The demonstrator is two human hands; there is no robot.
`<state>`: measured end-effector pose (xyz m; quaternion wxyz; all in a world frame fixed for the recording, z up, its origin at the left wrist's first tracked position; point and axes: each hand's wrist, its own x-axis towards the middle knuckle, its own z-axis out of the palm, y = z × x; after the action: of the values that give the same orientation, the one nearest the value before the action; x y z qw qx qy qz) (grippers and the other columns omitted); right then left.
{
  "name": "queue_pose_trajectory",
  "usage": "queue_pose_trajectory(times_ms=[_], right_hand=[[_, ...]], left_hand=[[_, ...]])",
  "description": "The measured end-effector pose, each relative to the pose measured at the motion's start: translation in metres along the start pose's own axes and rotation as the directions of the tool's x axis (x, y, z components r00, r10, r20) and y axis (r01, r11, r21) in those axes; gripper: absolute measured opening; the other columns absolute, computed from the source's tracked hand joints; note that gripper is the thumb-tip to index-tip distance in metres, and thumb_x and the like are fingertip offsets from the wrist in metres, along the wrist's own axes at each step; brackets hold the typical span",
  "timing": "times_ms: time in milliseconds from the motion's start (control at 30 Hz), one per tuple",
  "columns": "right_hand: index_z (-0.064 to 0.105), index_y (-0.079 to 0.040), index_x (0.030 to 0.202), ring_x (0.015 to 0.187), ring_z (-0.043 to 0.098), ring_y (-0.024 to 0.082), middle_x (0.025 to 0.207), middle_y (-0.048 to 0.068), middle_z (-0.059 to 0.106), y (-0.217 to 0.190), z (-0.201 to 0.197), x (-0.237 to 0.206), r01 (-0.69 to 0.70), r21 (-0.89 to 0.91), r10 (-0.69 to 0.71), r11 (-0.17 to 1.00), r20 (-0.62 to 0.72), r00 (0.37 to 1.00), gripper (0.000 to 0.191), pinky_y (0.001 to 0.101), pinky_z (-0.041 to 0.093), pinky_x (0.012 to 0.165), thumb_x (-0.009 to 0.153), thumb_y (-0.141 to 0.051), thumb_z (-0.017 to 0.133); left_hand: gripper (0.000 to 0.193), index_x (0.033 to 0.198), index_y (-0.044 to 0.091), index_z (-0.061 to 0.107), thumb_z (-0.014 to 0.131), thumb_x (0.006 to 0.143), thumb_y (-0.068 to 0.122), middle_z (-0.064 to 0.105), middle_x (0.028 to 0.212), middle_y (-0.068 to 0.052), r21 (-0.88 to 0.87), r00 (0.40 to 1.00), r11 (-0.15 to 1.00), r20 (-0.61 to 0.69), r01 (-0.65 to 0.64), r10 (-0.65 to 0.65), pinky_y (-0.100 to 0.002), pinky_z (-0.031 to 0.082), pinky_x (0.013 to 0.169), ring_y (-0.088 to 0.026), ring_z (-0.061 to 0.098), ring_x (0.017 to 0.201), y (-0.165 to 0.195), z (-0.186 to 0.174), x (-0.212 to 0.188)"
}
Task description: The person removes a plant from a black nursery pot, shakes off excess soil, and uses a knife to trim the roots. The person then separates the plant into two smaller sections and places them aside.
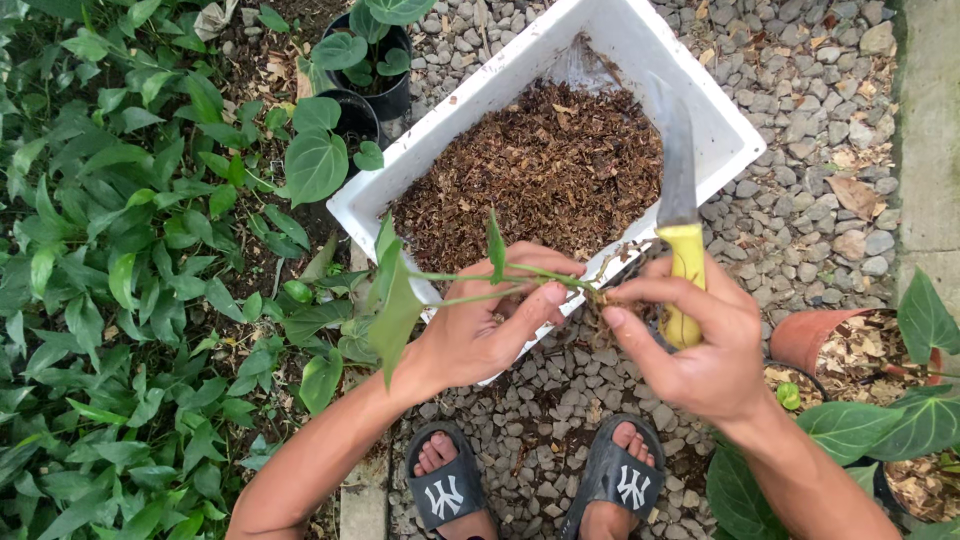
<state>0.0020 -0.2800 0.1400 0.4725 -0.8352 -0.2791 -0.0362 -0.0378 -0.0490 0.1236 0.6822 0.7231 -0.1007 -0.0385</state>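
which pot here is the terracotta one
The terracotta pot at the right edge, beside the right hand; the two pots at top left are black.

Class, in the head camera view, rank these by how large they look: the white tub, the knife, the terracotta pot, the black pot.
1. white tub
2. knife
3. terracotta pot and black pot: both partly hidden and look alike, so unranked.

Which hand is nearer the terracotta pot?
Right. The right hand, gripping the yellow-handled knife, sits just left of the terracotta pot in the picture. The left hand, holding the plant cutting, is farther off, beyond the right hand.
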Motion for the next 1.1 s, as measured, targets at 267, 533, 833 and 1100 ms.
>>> queue_pose_trajectory(times_ms=[267,533,833,1100], right_hand=[[0.075,-0.005,0.103,0.093,0.063,0.015,0.102,0.006,0.067,0.004,-0.005,0.0,-0.172,0.1,0.164,0.98,0.082,0.983,0.018,0.0267,0.051,0.083,0.087,-0.01,0.078],[0.074,-0.003,0.104,0.092,0.063,0.013,0.102,0.006,0.069,0.012,-0.007,-0.001,-0.232,0.142,0.216,0.962,0.124,0.969,0.016,0.0267,0.05,0.084,0.089,-0.01,0.077],[0.074,-0.004,0.103,0.091,0.063,0.013,0.102,0.006,0.069,0.011,-0.007,-0.001,-0.221,0.122,0.208,0.968,0.113,0.972,0.016,0.0258,0.05,0.082,0.089,-0.01,0.077],[0.075,-0.006,0.104,0.089,0.063,0.016,0.101,0.008,0.065,0.006,-0.002,-0.001,-0.065,-0.001,0.065,0.998,0.039,0.997,0.022,0.0279,0.051,0.079,0.084,-0.013,0.081]], left_hand=[[0.031,0.123,0.001,0.07,0.061,0.105,0.025,0.072,0.116,-0.01,0.012,0.997,0.997,-0.004,0.081,-0.081,-0.027,0.061,0.066,-0.013,0.074,0.077,0.009,0.001,0.005],[0.036,0.124,0.0,0.069,0.06,0.104,0.029,0.073,0.111,-0.009,0.022,0.993,0.993,-0.028,0.112,-0.111,-0.025,0.061,0.064,-0.012,0.075,0.076,0.016,0.004,0.007],[0.038,0.119,0.001,0.071,0.058,0.103,0.033,0.07,0.123,-0.008,-0.077,0.98,0.978,0.056,0.195,-0.191,-0.029,0.06,0.054,-0.013,0.075,0.078,0.009,-0.001,0.01],[0.024,0.121,0.002,0.073,0.067,0.104,0.018,0.072,0.122,-0.012,0.287,0.967,0.934,-0.076,-0.211,0.242,-0.033,0.062,0.093,-0.02,0.074,0.107,0.006,-0.001,0.002]])
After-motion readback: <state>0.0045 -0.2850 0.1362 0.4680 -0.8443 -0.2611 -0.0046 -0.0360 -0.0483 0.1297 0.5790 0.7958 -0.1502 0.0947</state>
